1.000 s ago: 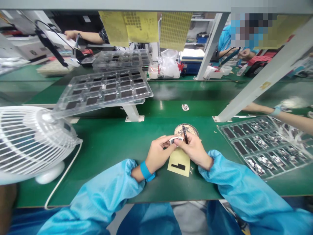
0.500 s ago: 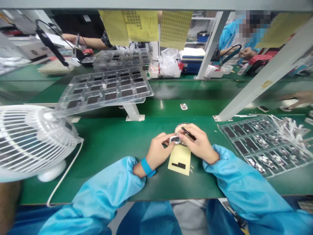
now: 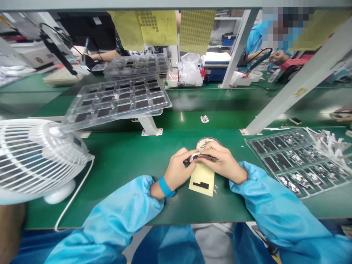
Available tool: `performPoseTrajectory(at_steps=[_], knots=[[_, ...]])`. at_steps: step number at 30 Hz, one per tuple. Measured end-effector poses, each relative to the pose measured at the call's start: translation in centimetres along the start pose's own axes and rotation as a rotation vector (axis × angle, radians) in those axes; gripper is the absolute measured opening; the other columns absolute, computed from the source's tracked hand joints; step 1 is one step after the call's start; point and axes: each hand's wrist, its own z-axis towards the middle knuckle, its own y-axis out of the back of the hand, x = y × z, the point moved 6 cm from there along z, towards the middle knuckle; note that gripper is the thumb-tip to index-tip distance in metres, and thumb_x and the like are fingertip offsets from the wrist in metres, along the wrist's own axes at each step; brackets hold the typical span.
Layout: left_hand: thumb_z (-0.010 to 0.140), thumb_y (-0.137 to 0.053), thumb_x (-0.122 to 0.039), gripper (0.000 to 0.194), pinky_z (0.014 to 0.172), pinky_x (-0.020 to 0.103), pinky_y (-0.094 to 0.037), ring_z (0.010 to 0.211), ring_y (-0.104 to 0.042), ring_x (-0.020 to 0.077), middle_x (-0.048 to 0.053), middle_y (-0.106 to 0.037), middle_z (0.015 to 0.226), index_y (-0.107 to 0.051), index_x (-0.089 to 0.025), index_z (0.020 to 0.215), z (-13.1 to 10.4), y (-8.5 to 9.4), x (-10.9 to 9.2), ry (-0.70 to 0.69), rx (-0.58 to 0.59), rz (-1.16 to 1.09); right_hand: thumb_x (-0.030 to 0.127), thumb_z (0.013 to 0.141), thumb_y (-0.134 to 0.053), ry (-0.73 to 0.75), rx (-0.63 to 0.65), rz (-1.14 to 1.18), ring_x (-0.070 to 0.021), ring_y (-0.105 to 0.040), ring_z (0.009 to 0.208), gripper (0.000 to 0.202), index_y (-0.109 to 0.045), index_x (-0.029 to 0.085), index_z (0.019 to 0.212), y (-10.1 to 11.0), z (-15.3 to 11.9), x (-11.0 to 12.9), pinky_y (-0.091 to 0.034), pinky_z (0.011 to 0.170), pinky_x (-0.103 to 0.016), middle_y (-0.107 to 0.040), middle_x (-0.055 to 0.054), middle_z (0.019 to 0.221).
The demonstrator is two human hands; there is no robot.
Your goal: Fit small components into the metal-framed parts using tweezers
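My left hand (image 3: 180, 168), with a blue band at its wrist, pinches a small white plastic housing (image 3: 193, 157) that has dark parts in it. My right hand (image 3: 221, 164) grips a pair of dark tweezers (image 3: 209, 158), its fingertips meeting the housing's right side. Behind both hands lies a round dish (image 3: 208, 140) with many small pale pieces, partly covered by the right hand. Below them a yellow paper sheet (image 3: 202, 178) lies on the green table, carrying a black stepped strip (image 3: 201, 185).
A white fan (image 3: 41, 161) stands at left. Clear trays (image 3: 121, 99) with dark pieces rest on a raised shelf. On the right lies another tray (image 3: 299, 161) of small parts and strips. One white housing (image 3: 204, 118) sits farther back. A slanted post (image 3: 288, 73) rises at right; people work beyond.
The housing has been tilted so less of its dark inside shows. My right hand has turned, lowering the tweezers nearly level beside the housing. More of the dish shows.
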Motion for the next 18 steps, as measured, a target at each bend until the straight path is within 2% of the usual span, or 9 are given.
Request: performPoseTrajectory(at_steps=[7,10,12,15,18], knots=[[0.09,-0.06,-0.018,0.034,0.068,0.024,-0.044,0.073,-0.053,0.0131,0.0,-0.055,0.079,-0.071,-0.024,0.122,-0.4,-0.4,-0.2,-0.008,0.023,0.026,0.027,0.094,-0.067,-0.029,0.055,0.015,-0.0208,-0.062,0.088,0.011,-0.074,0.022,0.101,-0.4,0.0,-0.4,-0.052,0.08,-0.035,-0.064,-0.007,0.095],[0.091,-0.06,-0.02,0.034,0.07,0.024,-0.046,0.076,-0.056,0.0134,0.001,-0.059,0.084,-0.069,-0.024,0.123,0.5,-0.3,0.5,-0.01,0.036,0.078,0.03,0.094,-0.068,-0.035,0.077,0.048,-0.0216,-0.063,0.091,0.011,-0.073,0.022,0.099,0.6,0.5,-0.7,-0.052,0.082,-0.035,-0.066,-0.007,0.096],[0.09,-0.06,-0.021,0.037,0.074,0.025,-0.047,0.08,-0.06,0.014,0.001,-0.065,0.089,-0.065,-0.022,0.127,2.6,0.5,1.8,0.01,0.019,0.143,0.03,0.094,-0.067,-0.081,0.077,-0.022,-0.0217,-0.063,0.092,0.012,-0.073,0.021,0.099,1.9,0.7,-1.5,-0.051,0.083,-0.034,-0.066,-0.007,0.097],[0.092,-0.055,-0.023,0.036,0.077,0.026,-0.05,0.083,-0.065,0.0155,0.003,-0.07,0.094,-0.059,-0.019,0.127,7.8,2.2,4.8,0.101,-0.021,0.361,0.03,0.099,-0.059,-0.204,0.092,-0.232,-0.0216,-0.064,0.089,0.019,-0.073,0.02,0.106,4.0,0.8,-3.3,-0.05,0.082,-0.035,-0.066,-0.007,0.098],[0.094,-0.052,-0.027,0.034,0.089,0.038,-0.049,0.098,-0.065,0.0257,0.012,-0.071,0.103,-0.063,-0.015,0.124,13.2,3.0,7.1,0.144,-0.047,0.482,0.032,0.1,-0.056,-0.24,0.059,-0.297,-0.0214,-0.063,0.086,0.022,-0.074,0.019,0.105,5.4,0.8,-4.4,-0.049,0.08,-0.034,-0.065,-0.007,0.094]])
